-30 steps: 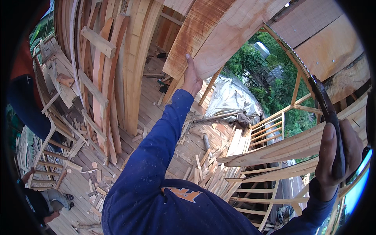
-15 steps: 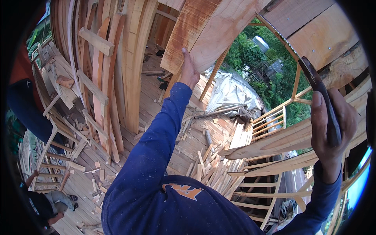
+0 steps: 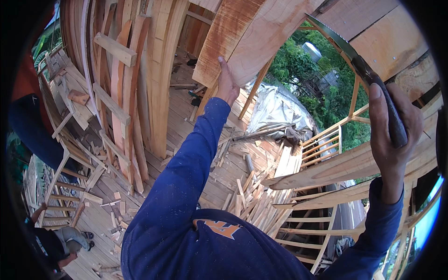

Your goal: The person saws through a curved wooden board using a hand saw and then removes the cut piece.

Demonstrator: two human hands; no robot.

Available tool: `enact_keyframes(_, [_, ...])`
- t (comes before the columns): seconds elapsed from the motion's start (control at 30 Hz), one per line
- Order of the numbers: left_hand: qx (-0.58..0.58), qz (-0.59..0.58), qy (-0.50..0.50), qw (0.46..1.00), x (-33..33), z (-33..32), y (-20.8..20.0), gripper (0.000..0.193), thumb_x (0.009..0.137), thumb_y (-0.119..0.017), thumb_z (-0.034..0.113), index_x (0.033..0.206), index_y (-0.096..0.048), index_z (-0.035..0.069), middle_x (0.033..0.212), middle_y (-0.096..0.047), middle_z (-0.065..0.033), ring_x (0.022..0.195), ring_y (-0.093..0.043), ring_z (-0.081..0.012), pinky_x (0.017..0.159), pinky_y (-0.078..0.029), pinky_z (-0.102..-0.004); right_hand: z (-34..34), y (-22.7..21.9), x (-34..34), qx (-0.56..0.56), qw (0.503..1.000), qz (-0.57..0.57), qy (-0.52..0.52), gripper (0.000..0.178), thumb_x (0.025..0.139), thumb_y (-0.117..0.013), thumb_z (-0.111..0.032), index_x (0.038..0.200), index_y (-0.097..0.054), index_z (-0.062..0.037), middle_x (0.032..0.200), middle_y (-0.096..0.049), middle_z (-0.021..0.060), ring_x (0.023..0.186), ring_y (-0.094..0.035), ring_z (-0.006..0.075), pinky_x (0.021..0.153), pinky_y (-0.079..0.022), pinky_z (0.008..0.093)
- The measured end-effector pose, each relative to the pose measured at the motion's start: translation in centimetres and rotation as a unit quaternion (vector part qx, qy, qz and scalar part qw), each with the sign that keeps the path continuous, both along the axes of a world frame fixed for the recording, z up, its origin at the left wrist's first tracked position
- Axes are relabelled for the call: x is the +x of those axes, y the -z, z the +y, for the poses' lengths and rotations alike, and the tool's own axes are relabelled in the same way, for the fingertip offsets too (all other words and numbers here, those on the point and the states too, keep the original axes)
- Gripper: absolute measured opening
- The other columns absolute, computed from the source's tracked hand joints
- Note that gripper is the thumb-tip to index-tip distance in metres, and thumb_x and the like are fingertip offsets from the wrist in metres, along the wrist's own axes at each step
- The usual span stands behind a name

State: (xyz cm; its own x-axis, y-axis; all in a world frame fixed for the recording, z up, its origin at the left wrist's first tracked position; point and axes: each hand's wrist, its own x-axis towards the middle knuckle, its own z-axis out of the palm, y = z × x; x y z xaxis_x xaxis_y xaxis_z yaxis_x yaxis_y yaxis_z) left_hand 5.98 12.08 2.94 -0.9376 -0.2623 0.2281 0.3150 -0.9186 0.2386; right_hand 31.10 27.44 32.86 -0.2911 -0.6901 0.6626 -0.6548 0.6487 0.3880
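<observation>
My left hand [image 3: 226,87] grips the lower end of a wide reddish-brown plank [image 3: 266,37], its thumb on the face and its fingers mostly hidden behind. My right hand [image 3: 395,126] is closed round the dark, curved handle of a handsaw [image 3: 337,36]. The narrow blade slants up and left, and its tip is at the right edge of the plank. Whether the blade touches the wood I cannot tell. Right of the blade are more broad boards [image 3: 392,42] with small metal fastener heads.
Tall curved planks with crosspieces [image 3: 114,49] stand at the left. Offcuts [image 3: 247,198] litter the slatted floor [image 3: 186,154]. Slatted framing [image 3: 322,219] and long boards [image 3: 326,168] lie below my right arm. A silver tarp [image 3: 275,109] is further off. Another person [image 3: 65,240] is at the lower left.
My right hand has moved up and slightly left with the handsaw, whose blade now shows its flat side more. My left hand and the plank have hardly moved.
</observation>
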Motion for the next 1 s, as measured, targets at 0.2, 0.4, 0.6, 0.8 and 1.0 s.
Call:
enact_keyframes(0.2, [0.007, 0.018, -0.016, 1.0, -0.3, -1.5, 0.3, 0.085, 0.082, -0.043, 0.063, 0.137, -0.022, 0.002, 0.138, -0.035, -0.0142, 0.124, -0.04, -0.0232, 0.103, -0.034, -0.0348, 1.3, 0.0, 0.5, 0.026, 0.999, -0.01, -0.017, 0.015, 0.079, -0.061, -0.01, 0.071, -0.058, 0.0029, 0.05, -0.041, 0.0053, 0.04, -0.039, 0.0135, 0.041, -0.029, 0.0257])
enact_keyframes(0.4, [0.029, -0.002, 0.0, 1.0, 0.2, -0.7, 0.2, 0.082, 0.083, -0.043, 0.061, 0.136, -0.024, 0.0, 0.137, -0.035, -0.0149, 0.124, -0.04, -0.0239, 0.103, -0.034, -0.0354, 3.5, 0.2, 1.7, 0.007, 0.999, 0.035, 0.036, 0.018, 0.079, -0.06, -0.012, 0.071, -0.057, 0.0039, 0.052, -0.042, 0.0063, 0.042, -0.038, 0.0141, 0.043, -0.028, 0.0263])
enact_keyframes(0.6, [0.028, 0.002, -0.003, 1.0, 0.2, -0.2, 0.0, 0.084, 0.082, -0.044, 0.061, 0.135, -0.025, -0.001, 0.136, -0.036, -0.0157, 0.123, -0.04, -0.0246, 0.104, -0.033, -0.0351, 2.9, 0.0, 2.3, -0.025, 0.998, 0.022, 0.053, 0.015, 0.079, -0.06, -0.009, 0.072, -0.057, 0.0042, 0.052, -0.042, 0.0059, 0.043, -0.037, 0.0128, 0.043, -0.029, 0.0246])
enact_keyframes(0.8, [0.02, 0.01, 0.006, 1.0, 0.2, -0.9, -0.5, 0.082, 0.084, -0.04, 0.061, 0.135, -0.024, -0.001, 0.137, -0.035, -0.0158, 0.124, -0.04, -0.0248, 0.104, -0.032, -0.0342, 1.3, -0.8, 2.9, 0.041, 0.999, 0.01, 0.032, 0.017, 0.081, -0.06, -0.009, 0.072, -0.057, 0.0048, 0.051, -0.04, 0.0055, 0.042, -0.035, 0.0106, 0.042, -0.027, 0.0235])
enact_keyframes(1.0, [-0.003, 0.027, -0.006, 1.0, -0.3, -0.6, -0.2, 0.082, 0.083, -0.038, 0.063, 0.136, -0.025, 0.002, 0.137, -0.036, -0.0147, 0.123, -0.04, -0.0242, 0.103, -0.034, -0.0333, 2.3, -0.7, 2.3, 0.0, 0.997, 0.058, -0.041, 0.016, 0.081, -0.064, -0.011, 0.077, -0.061, 0.0043, 0.054, -0.052, 0.0054, 0.044, -0.046, 0.0085, 0.043, -0.033, 0.02])
